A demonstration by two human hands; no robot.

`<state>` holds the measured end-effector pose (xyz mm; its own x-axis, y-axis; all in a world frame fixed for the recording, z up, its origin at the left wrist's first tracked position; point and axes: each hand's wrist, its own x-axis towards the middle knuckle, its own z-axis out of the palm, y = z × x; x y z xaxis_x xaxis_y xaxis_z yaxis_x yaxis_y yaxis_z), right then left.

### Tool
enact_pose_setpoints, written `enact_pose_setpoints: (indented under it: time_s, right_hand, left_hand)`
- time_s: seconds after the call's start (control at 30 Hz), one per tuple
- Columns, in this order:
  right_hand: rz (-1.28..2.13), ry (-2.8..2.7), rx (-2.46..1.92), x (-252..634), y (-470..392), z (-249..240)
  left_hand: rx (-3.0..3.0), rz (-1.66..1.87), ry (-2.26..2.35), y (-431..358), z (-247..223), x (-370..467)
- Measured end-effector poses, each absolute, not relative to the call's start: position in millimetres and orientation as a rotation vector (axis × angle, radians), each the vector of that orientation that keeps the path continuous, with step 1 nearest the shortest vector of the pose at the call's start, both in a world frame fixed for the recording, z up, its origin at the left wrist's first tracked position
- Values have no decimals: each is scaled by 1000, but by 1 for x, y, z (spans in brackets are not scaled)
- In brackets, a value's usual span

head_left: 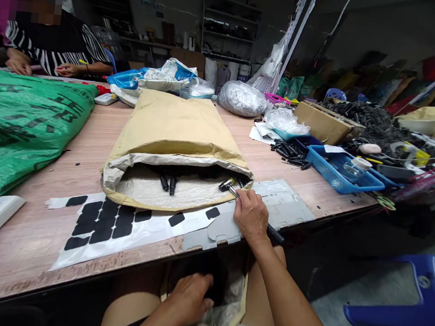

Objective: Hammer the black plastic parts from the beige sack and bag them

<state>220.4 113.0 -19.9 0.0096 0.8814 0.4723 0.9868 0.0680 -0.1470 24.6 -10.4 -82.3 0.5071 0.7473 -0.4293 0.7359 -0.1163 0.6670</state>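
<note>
My right hand (251,215) is closed around a small hammer (232,189) at the table's front edge. Its shiny head with a yellowish face points into the mouth of a paper-covered woven sack (178,123), and its black grip sticks out below my palm. Inside that sack's opening lie two small black parts (168,184). Down at my lap, my left hand (191,294) is over an open sack (240,308) with dark contents. Its fingers are bent and partly lost against the dark, so whether they hold anything is unclear.
A sheet of black stickers (104,221) and a grey board (282,205) lie along the table edge. A green bag (24,134) stands left, a blue basket (343,170) right. A blue stool (415,300) is on the floor. Another person (59,50) sits across the table.
</note>
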Motion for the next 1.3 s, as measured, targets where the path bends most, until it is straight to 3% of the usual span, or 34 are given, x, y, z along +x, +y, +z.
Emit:
enact_pose_setpoints:
  time_s: [0.17,0.27,0.37,0.47,0.63,0.93,1.1,1.3]
  right_hand:
    - [-326,-1915,-1867,220,113,-19]
    - [-327,-1909,-1859,220,113,-20]
    - [-322,-1908,-1844,221,114,-21]
    - [-320,-1912,-1840,221,114,-21]
    - [-312,-1917,-1840,221,113,-20]
    - [-297,-1915,-1846,221,113,-19]
    - [-251,-1923,-1842,224,115,-18]
    - [15,-1821,-1637,227,107,-5]
  left_hand:
    - [1946,258,1219,45,19,11]
    - [1995,450,1774,98,47,-6]
    - [1942,550,2296,144,43,-22]
    - [1934,434,2441,167,28,-30]
    - [2103,436,2292,156,20,-26]
    - [2345,702,1525,149,-1,20]
    - [2071,910,1437,154,-17,13]
    - [1974,913,1438,156,-18,11]
